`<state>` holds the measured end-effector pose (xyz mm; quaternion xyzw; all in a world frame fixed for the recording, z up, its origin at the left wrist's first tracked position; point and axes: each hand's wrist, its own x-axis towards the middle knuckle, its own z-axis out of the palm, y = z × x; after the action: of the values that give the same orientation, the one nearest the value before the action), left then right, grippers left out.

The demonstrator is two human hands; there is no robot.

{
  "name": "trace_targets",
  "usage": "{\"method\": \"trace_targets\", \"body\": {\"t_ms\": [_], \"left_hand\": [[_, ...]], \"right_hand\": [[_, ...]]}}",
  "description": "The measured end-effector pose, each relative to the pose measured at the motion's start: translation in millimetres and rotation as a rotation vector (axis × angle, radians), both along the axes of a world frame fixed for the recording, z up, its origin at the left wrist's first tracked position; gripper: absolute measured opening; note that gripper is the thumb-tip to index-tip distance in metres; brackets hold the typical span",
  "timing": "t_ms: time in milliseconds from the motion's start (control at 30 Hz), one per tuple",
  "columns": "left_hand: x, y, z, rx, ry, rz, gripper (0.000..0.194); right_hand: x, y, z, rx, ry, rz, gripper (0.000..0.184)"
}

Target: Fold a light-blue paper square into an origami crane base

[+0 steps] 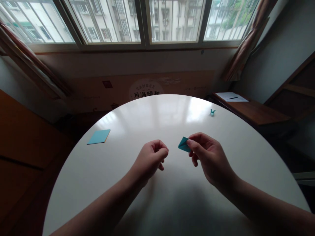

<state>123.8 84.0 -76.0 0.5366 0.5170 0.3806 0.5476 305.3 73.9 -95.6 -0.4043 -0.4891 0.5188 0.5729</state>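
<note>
Between the thumb and fingers of my right hand [209,154] is a small piece of folded teal origami paper [183,144], held above the white table. It has a diamond-like outline with crease lines, and its right end is covered by the fingers. My left hand [154,155] is a short way to the left, apart from the paper. Its thumb and index finger are pressed together, with nothing visible between them. A stack of square light-blue paper [98,136] lies on the table's left side. Toward the far right sits a tiny folded teal paper figure [212,112].
The round white table [81,183] has a glossy, reflective top with a curved far edge. Beyond it on the right, a brown wooden desk [268,113] holds white paper [228,96] and a dark pen [233,98]. A printed orange-brown panel [192,87] stands below the barred windows.
</note>
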Motion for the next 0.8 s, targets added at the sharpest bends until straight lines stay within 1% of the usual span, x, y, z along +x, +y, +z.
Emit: {"method": "trace_targets", "body": {"t_ms": [33, 100, 167, 200, 233, 367, 433, 533, 633, 733, 800], "left_hand": [[-0.8, -0.4, 0.4, 0.049, -0.003, -0.021, 0.012], [-1.4, -2.9, 1.5, 0.138, -0.001, -0.105, 0.02], [-0.6, -6.0, 2.3, 0.165, 0.014, -0.18, 0.026], [0.0, -7.3, 2.2, 0.155, 0.013, -0.19, 0.026], [0.5, -8.1, 2.0, 0.13, -0.006, -0.178, 0.025], [1.4, -8.4, 0.8, -0.027, -0.202, -0.029, 0.029], [1.4, -8.1, 1.4, -0.073, -0.256, 0.0, 0.029], [1.4, -8.3, 3.0, -0.08, -0.214, -0.027, 0.028], [0.5, -7.4, 3.9, -0.058, -0.106, -0.107, 0.03], [-1.7, -5.6, 5.2, 0.015, -0.052, -0.155, 0.032], [-3.1, -5.2, 6.6, 0.074, -0.057, -0.145, 0.032]], "right_hand": [[1.2, 0.9, -0.3, -0.025, 0.021, 0.01, 0.025], [1.8, 1.3, -0.8, -0.068, 0.044, 0.046, 0.026], [0.3, 0.5, -0.8, -0.092, 0.035, 0.106, 0.027], [-0.7, 0.0, -0.6, -0.097, 0.03, 0.129, 0.026], [-1.7, -0.6, -0.4, -0.102, 0.029, 0.149, 0.026], [-3.3, -2.2, -0.5, -0.102, 0.023, 0.227, 0.032], [-3.1, -2.7, -1.5, -0.089, -0.011, 0.265, 0.03], [-2.9, -2.9, -3.1, -0.081, -0.027, 0.244, 0.026], [-2.1, -1.9, -3.5, -0.087, -0.021, 0.231, 0.025], [-0.3, -0.8, -2.8, -0.106, -0.059, 0.237, 0.028], [0.8, -0.8, -2.0, -0.115, -0.099, 0.252, 0.03]]}}
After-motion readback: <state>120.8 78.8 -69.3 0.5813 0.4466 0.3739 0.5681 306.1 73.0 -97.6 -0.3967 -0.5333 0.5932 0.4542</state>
